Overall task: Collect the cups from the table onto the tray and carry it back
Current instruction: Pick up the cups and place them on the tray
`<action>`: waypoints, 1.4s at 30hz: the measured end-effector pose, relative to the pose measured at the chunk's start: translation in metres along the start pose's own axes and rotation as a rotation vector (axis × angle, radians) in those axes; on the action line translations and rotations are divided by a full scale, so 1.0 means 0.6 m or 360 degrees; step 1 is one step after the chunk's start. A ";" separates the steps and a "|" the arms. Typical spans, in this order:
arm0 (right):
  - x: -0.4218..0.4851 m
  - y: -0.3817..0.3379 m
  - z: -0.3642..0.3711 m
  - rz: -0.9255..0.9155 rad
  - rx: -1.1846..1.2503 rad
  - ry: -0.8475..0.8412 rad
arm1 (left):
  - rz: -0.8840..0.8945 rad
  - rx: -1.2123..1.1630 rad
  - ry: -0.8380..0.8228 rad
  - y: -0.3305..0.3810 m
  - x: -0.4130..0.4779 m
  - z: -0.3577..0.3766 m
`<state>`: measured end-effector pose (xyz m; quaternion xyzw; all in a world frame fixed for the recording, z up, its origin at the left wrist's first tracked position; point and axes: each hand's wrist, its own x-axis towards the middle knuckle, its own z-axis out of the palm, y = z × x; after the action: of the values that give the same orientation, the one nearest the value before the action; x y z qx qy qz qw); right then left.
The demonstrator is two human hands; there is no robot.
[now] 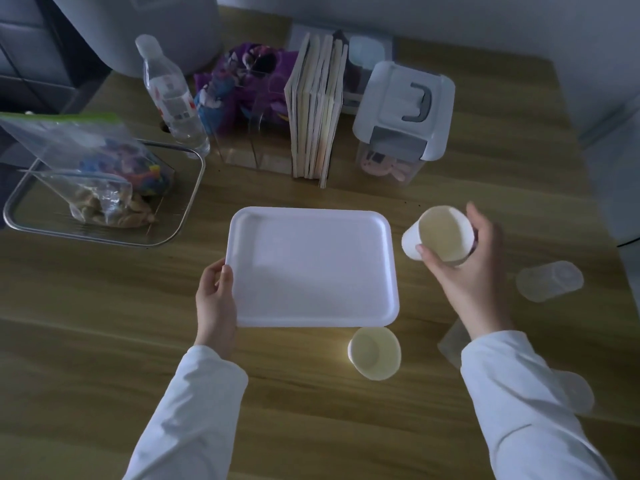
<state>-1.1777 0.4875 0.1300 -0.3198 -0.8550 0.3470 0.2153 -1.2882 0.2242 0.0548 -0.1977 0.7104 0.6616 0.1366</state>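
A white rectangular tray (311, 268) lies flat on the wooden table with nothing on it. My left hand (214, 299) grips its near-left edge. My right hand (467, 261) holds a white paper cup (440, 235) just right of the tray, tilted with its mouth toward me and lifted off the table. A second white paper cup (374, 353) stands upright by the tray's near-right corner. Two clear plastic cups lie on their sides at the right, one (550, 280) beyond my right wrist, one (575, 393) partly hidden by my sleeve.
A row of books (317, 109), a lidded storage box (401, 119), a water bottle (173, 95) and purple packaging (242, 77) stand behind the tray. A metal-rimmed tray (187, 202) with plastic bags of items sits at the left.
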 end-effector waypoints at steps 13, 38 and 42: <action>-0.075 -0.181 0.110 -0.0464 0.0062 -0.0485 | 0.0098 -0.0032 -0.0065 0.016 -0.076 -0.013; -0.113 -0.059 -0.001 -0.0062 0.0305 0.0106 | 0.0052 -0.0069 -0.0027 0.004 -0.104 -0.098; -0.154 0.037 -0.005 0.0197 0.0039 -0.0091 | 0.0094 -0.0045 0.0052 0.002 -0.089 -0.130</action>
<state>-1.1024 0.4368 0.1021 -0.3595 -0.8350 0.3791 0.1726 -1.2363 0.1523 0.0870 -0.1893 0.7086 0.6720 0.1025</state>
